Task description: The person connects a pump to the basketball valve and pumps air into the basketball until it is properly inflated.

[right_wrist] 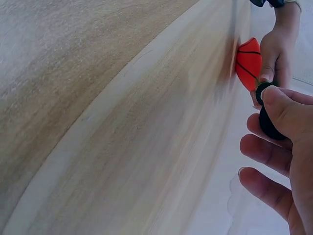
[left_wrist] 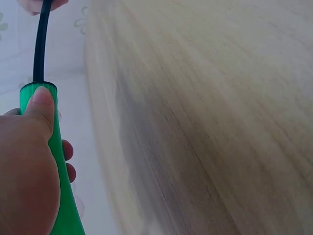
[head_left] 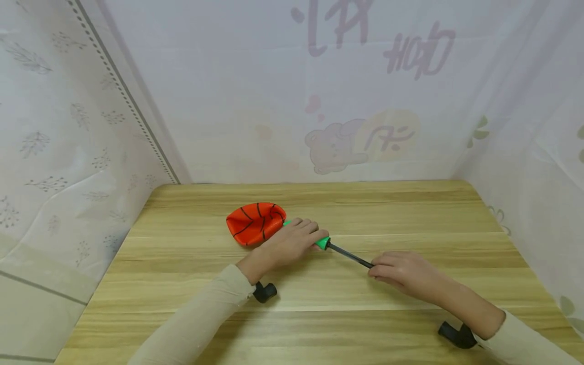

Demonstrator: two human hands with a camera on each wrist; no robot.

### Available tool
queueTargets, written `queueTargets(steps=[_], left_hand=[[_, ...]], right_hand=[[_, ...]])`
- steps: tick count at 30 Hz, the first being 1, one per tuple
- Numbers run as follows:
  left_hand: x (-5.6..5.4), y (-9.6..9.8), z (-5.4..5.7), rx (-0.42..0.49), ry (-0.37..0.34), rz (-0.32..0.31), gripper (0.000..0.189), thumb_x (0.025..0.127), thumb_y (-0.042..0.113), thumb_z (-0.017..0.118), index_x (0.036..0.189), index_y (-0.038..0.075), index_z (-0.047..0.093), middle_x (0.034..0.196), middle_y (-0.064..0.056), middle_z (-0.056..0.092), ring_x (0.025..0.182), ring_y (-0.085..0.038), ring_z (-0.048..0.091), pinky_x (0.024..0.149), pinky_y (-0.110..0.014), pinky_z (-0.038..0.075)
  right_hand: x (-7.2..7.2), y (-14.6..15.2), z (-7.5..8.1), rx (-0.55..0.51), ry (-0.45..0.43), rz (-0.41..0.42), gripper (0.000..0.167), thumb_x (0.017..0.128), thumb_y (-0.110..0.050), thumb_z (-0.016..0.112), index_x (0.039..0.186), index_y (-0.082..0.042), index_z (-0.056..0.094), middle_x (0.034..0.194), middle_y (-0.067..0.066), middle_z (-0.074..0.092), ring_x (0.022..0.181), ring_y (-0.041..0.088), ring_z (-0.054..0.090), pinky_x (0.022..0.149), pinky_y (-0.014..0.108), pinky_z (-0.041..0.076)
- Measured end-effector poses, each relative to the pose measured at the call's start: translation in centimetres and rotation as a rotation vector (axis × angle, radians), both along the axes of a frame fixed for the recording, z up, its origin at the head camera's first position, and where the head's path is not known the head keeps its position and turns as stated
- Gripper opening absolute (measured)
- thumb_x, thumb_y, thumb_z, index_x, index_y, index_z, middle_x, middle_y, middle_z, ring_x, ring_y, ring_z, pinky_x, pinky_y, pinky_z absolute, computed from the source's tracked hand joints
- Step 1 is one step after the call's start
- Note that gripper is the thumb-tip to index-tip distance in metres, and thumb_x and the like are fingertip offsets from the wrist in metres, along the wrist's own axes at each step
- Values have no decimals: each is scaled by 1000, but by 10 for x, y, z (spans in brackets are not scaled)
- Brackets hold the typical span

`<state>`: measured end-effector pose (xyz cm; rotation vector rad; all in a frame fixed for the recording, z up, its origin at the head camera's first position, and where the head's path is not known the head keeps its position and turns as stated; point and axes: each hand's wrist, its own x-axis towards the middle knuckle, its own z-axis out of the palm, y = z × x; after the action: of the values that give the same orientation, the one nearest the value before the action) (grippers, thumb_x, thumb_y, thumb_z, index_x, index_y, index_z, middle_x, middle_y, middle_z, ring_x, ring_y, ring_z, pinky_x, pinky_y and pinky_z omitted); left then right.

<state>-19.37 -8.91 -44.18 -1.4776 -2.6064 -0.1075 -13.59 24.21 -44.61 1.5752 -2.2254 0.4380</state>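
Observation:
A limp, deflated orange basketball [head_left: 250,226] with black lines lies on the table, its right side caved in. My left hand [head_left: 288,242] grips the green barrel [left_wrist: 62,191] of a hand pump, thumb along its end in the left wrist view. From the barrel a black rod [head_left: 349,255] runs out toward my right hand [head_left: 408,274]. In the right wrist view my right thumb and fingers hold the pump's black handle [right_wrist: 270,123]. The barrel's far end meets the ball's edge; whether it is joined to the ball is hidden behind my left hand.
A wood-grain table [head_left: 365,334] lies under both hands. Pale printed cloth [head_left: 255,91] hangs behind it and at both sides. Black wrist mounts [head_left: 458,335] stick out from under the sleeves.

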Motion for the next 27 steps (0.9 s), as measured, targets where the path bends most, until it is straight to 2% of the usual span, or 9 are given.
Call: queueTargets(steps=[3, 8, 14, 17, 21, 24, 27], left_hand=[[0, 1, 0, -3, 15, -9, 35, 106, 37, 47, 135, 17, 53, 111, 2, 58, 105, -17, 54, 96, -32, 42], [3, 3, 1, -50, 24, 9, 35, 107, 38, 46, 135, 17, 53, 113, 2, 58, 109, -17, 54, 99, -33, 42], [7, 9, 3, -70, 34, 5, 34, 107, 37, 46, 134, 17, 53, 115, 1, 59, 111, -18, 55, 100, -34, 42], [7, 11, 3, -76, 51, 6, 33, 107, 38, 46, 133, 17, 53, 114, 2, 59, 110, -18, 55, 100, -34, 42], [7, 13, 4, -85, 54, 11, 33, 107, 38, 45, 132, 17, 52, 115, 2, 60, 111, -18, 56, 100, -34, 42], [7, 13, 5, -90, 51, 13, 33, 108, 38, 44, 132, 17, 53, 115, 2, 60, 110, -17, 56, 99, -34, 42], [8, 14, 7, -94, 60, 13, 33, 108, 38, 44, 131, 17, 53, 114, 2, 60, 108, -17, 56, 98, -33, 42]], right_hand=[[-1, 0, 0, 16, 29, 7, 41, 110, -31, 38, 102, -16, 74, 99, -3, 73, 86, 13, 71, 71, 29, 58], [-3, -5, 0, 39, 94, 17, 48, 112, -27, 29, 99, -15, 74, 97, -2, 73, 83, 14, 70, 68, 28, 58], [-10, -17, 3, 70, 120, 16, 50, 113, -26, 26, 99, -15, 72, 96, -2, 73, 80, 13, 68, 66, 27, 56], [-15, -24, 5, 89, 107, 20, 34, 110, -23, 41, 99, -15, 72, 96, -2, 73, 79, 12, 67, 66, 25, 55], [-21, -32, 6, 120, 81, 28, 7, 94, -15, 67, 98, -15, 73, 96, -3, 73, 78, 10, 66, 66, 22, 54], [-26, -38, 7, 125, 74, 36, 13, 85, -10, 77, 96, -14, 74, 94, -4, 72, 77, 9, 64, 65, 20, 53], [-29, -44, 7, 114, 76, 44, 14, 83, -10, 80, 95, -14, 74, 92, -5, 71, 76, 8, 63, 65, 19, 52]])
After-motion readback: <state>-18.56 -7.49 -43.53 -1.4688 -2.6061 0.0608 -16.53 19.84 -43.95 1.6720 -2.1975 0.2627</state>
